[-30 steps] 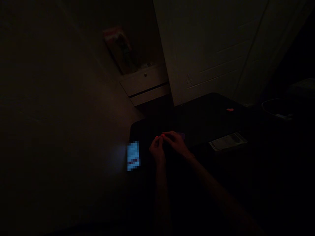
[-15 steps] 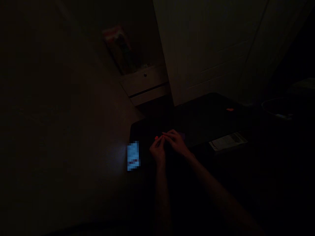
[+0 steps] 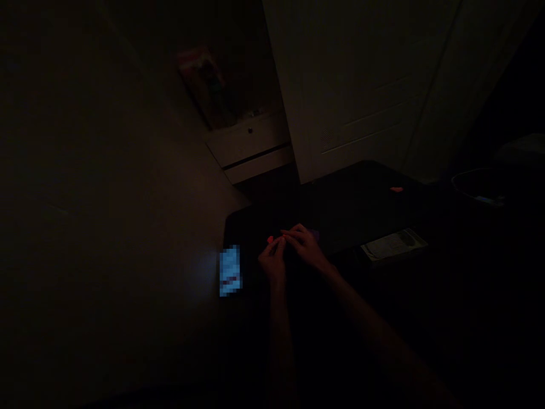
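Note:
The room is very dark. My left hand (image 3: 272,258) and my right hand (image 3: 305,245) meet over a black table (image 3: 357,204), fingertips pinched together. A tiny red thing (image 3: 270,240) shows at the left hand's fingertips; I cannot make out what it is. A faint purple shape (image 3: 315,234) lies just behind my right hand. A lit phone screen (image 3: 230,271) glows to the left of my left hand, near the table's left edge.
A pale booklet or packet (image 3: 394,244) lies on the table to the right. A small orange item (image 3: 396,190) sits at the far right of the table. Behind stand a white drawer unit (image 3: 251,147), a colourful box (image 3: 204,85) and a white door (image 3: 366,85).
The hands have barely moved. The red thing at the left fingertips shows a little more clearly than a second ago.

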{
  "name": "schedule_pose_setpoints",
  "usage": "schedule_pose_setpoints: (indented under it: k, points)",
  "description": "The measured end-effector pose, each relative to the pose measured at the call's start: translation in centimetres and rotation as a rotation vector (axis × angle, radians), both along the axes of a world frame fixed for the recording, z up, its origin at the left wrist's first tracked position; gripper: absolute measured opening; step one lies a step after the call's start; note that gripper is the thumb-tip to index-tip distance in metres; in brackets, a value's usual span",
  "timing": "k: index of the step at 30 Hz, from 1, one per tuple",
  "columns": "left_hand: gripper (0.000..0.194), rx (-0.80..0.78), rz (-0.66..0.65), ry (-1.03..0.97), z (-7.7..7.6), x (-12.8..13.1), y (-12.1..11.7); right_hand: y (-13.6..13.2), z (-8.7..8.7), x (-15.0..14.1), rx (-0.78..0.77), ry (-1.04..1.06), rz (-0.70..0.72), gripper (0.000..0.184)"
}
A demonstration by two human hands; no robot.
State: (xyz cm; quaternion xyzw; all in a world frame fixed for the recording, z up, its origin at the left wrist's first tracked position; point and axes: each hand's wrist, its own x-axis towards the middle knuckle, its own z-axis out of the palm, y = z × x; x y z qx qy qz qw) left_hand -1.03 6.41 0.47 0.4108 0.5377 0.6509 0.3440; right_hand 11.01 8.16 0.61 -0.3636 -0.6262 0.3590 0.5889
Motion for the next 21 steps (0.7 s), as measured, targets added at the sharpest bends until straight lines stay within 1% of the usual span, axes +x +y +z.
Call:
schedule_pose_setpoints:
  k: [5,8,12,16,21]
  points:
    - [0.029,0.032,-0.069,-0.001,-0.1,0.0,0.1,0.0,0.1,-0.3,0.016,0.012,-0.069,0.025]
    - [0.029,0.064,-0.059,0.018,-0.3,-0.1,0.3,-0.2,0.5,-0.4,0.024,0.007,-0.102,0.023]
    - [0.029,0.114,0.017,0.092,-0.5,-0.4,0.5,-0.3,0.8,-0.5,0.05,-0.015,-0.066,0.019]
    - [0.029,0.136,0.017,0.045,-0.8,-0.5,0.6,-0.2,0.6,-0.5,0.065,-0.011,-0.034,0.021]
    - [0.03,0.1,0.041,-0.005,-1.1,-0.5,0.7,-0.1,0.4,-0.4,0.048,-0.015,-0.004,0.021]
